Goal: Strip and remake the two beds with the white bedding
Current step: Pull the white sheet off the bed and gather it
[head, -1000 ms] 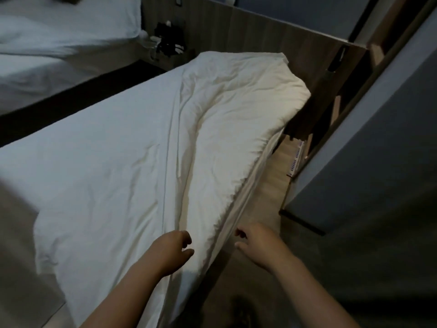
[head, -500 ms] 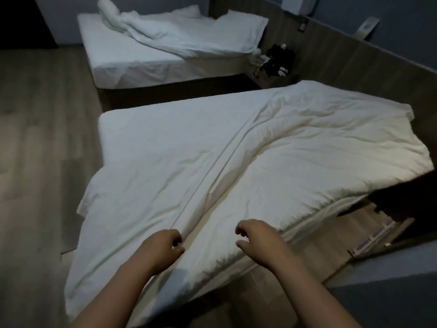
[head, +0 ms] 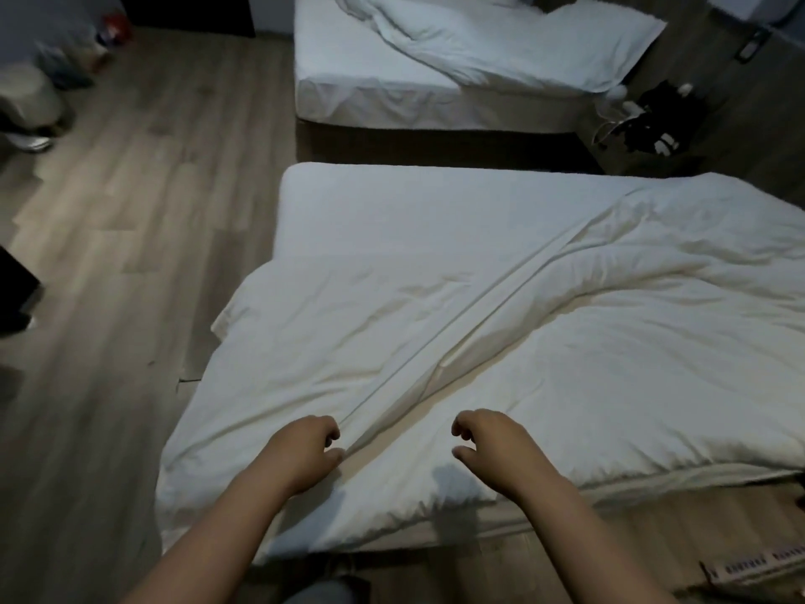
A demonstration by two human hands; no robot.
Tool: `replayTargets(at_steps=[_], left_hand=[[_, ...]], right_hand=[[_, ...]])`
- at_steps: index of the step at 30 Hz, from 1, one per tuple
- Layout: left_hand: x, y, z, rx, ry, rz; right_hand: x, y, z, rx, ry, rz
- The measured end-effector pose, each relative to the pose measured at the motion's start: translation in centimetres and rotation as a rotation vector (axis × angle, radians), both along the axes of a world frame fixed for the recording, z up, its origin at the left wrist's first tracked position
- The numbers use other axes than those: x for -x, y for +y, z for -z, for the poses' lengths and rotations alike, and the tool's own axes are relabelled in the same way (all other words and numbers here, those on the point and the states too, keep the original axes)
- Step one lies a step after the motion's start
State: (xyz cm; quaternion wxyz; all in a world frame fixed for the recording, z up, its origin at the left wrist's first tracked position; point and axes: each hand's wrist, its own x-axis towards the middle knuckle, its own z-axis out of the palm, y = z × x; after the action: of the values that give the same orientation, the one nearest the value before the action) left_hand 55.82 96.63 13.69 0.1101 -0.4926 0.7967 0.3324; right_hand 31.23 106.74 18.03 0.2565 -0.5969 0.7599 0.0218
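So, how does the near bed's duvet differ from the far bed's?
The near duvet lies spread wide with one long crease; the far duvet is bunched into a rumpled ridge. The near duvet overhangs the foot corner of its bed; the far duvet leaves the foot of its mattress bare. Both are white.
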Motion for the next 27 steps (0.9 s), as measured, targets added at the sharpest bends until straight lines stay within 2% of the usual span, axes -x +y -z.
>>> replayTargets(at_steps=[6, 14, 19, 27], left_hand=[[0.3, -1.1, 1.8, -0.026, -0.036, -0.043], [2.8, 0.1, 4.4, 0.019, -0.104, -0.216], [4.8, 1.0, 7.1, 0.036, -0.148, -0.354], [7.3, 0.1, 12.4, 0.09, -0.172, -0.396]], right_hand=[[1.4, -2.3, 1.8, -0.06, 0.016, -0.067], [5.5, -7.5, 4.5, -0.047, 0.052, -0.258], [8.0, -11.7, 7.6, -0.037, 0.098, -0.403], [9.1, -16.0, 14.1, 0.005, 0.149, -0.563]])
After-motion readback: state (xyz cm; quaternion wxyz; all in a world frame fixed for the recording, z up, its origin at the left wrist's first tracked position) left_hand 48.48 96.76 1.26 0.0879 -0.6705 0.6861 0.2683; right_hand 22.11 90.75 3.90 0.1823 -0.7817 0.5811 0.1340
